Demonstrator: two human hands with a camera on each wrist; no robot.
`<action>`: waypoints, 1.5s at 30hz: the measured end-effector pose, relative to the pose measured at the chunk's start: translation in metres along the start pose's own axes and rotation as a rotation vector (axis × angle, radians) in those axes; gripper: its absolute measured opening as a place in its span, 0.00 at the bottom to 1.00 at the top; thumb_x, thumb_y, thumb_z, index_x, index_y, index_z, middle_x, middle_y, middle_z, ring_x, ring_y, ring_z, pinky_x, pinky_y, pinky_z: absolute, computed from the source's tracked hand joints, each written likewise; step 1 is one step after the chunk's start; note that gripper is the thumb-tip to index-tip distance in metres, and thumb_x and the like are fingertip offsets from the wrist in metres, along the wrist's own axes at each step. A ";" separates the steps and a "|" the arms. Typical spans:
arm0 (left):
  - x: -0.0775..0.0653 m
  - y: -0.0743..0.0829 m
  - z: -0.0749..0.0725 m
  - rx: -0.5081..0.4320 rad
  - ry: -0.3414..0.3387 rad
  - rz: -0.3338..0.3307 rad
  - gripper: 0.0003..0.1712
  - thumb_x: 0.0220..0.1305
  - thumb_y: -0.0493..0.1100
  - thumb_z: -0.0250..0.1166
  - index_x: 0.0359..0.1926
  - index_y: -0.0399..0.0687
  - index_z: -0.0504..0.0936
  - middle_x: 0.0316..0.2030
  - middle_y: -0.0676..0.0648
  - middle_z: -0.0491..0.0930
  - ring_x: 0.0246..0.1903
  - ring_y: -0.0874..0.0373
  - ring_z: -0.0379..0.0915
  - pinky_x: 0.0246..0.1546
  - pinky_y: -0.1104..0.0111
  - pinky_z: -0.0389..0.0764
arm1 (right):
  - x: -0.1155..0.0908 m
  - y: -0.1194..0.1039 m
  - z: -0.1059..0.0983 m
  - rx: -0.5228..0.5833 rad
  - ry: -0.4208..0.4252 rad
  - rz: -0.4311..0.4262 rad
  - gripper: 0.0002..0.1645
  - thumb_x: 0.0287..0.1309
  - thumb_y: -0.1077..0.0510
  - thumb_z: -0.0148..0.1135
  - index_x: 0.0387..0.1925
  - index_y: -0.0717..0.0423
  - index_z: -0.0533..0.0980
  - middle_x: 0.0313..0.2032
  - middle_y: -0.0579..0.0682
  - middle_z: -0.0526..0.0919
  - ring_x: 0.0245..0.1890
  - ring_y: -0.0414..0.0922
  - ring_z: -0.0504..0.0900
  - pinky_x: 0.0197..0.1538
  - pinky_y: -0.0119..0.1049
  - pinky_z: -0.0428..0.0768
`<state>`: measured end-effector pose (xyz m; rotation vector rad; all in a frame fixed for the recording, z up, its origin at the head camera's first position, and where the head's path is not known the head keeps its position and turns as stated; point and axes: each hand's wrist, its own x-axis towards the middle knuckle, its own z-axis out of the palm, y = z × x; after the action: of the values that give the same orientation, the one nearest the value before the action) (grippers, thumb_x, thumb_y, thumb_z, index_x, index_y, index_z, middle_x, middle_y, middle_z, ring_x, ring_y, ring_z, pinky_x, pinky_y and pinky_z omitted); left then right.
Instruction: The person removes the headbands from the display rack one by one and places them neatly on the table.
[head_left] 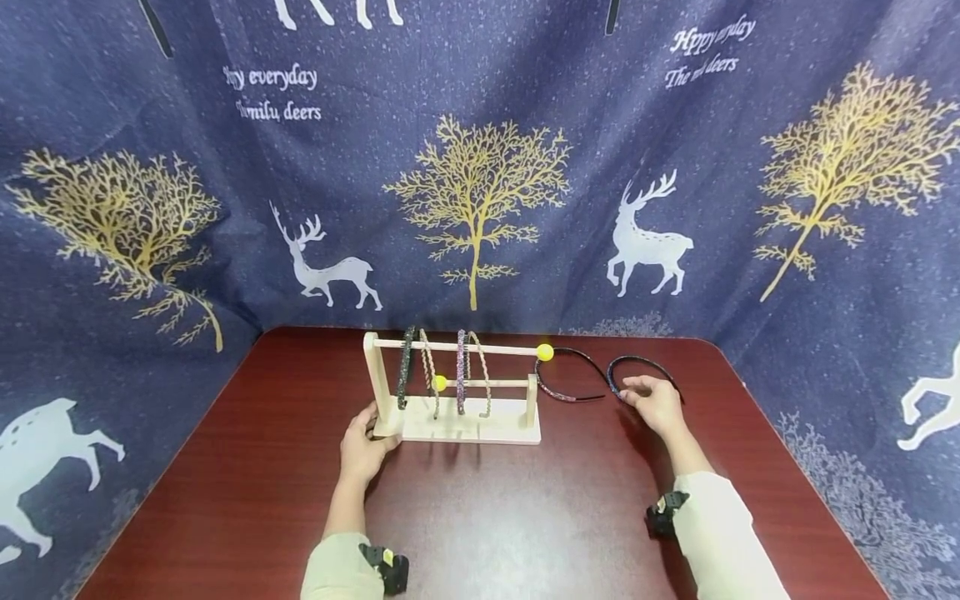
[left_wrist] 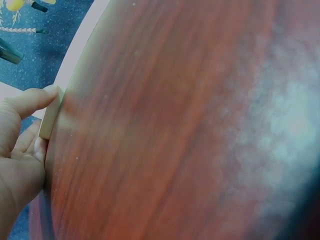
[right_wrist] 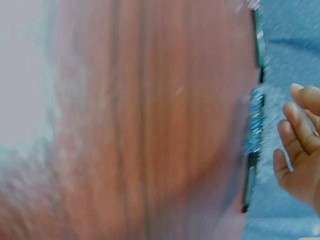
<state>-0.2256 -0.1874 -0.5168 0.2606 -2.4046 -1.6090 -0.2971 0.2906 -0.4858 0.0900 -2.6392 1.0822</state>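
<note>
A pale wooden headband rack (head_left: pixel 480 430) stands on the table, with two horizontal bars tipped by yellow balls. My left hand (head_left: pixel 360 450) grips the left end of its base, thumb on top and fingers beneath in the left wrist view. Several headbands hang on the bars, among them a dark glittery one (head_left: pixel 406 367), a purple one (head_left: pixel 461 371) and gold braided ones. Right of the rack, my right hand (head_left: pixel 658 407) hovers beside a dark headband with blue glitter (right_wrist: pixel 255 120). Its fingers are loosely bent and apart from that headband in the right wrist view.
Another dark headband (head_left: pixel 552 392) lies on the table between the rack and the blue-glitter one. The reddish-brown table (head_left: pixel 255 467) ends at a dark blue curtain (head_left: pixel 480 75) printed with deer and trees.
</note>
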 end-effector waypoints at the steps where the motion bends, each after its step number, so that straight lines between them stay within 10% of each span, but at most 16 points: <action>1: 0.000 0.000 0.000 0.000 -0.001 -0.001 0.43 0.42 0.27 0.71 0.63 0.34 0.66 0.54 0.32 0.68 0.54 0.38 0.66 0.56 0.53 0.68 | -0.002 -0.005 -0.001 0.014 0.001 -0.004 0.15 0.52 0.62 0.66 0.43 0.64 0.80 0.37 0.58 0.84 0.38 0.54 0.81 0.42 0.46 0.78; 11: 0.001 0.000 0.000 -0.009 -0.004 -0.003 0.43 0.42 0.27 0.71 0.63 0.33 0.65 0.54 0.32 0.68 0.54 0.39 0.66 0.56 0.54 0.69 | -0.017 -0.053 -0.001 0.258 -0.035 -0.012 0.21 0.55 0.58 0.65 0.49 0.64 0.76 0.39 0.60 0.82 0.39 0.48 0.80 0.37 0.26 0.77; 26: 0.002 -0.001 0.003 -0.017 0.008 0.009 0.43 0.42 0.27 0.71 0.62 0.33 0.66 0.55 0.33 0.69 0.54 0.41 0.67 0.56 0.55 0.70 | -0.046 -0.130 -0.010 0.479 -0.103 -0.099 0.21 0.54 0.69 0.62 0.50 0.71 0.73 0.41 0.67 0.79 0.42 0.58 0.78 0.44 0.31 0.78; 45: 0.000 0.001 0.001 -0.008 0.013 -0.002 0.42 0.42 0.27 0.71 0.62 0.34 0.66 0.55 0.32 0.68 0.54 0.39 0.67 0.56 0.54 0.69 | -0.055 -0.164 0.020 0.716 -0.243 -0.318 0.25 0.51 0.77 0.58 0.52 0.80 0.65 0.43 0.77 0.72 0.44 0.73 0.70 0.50 0.41 0.76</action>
<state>-0.2260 -0.1861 -0.5162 0.2716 -2.3883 -1.6129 -0.2220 0.1562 -0.4034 0.7951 -2.1678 1.9153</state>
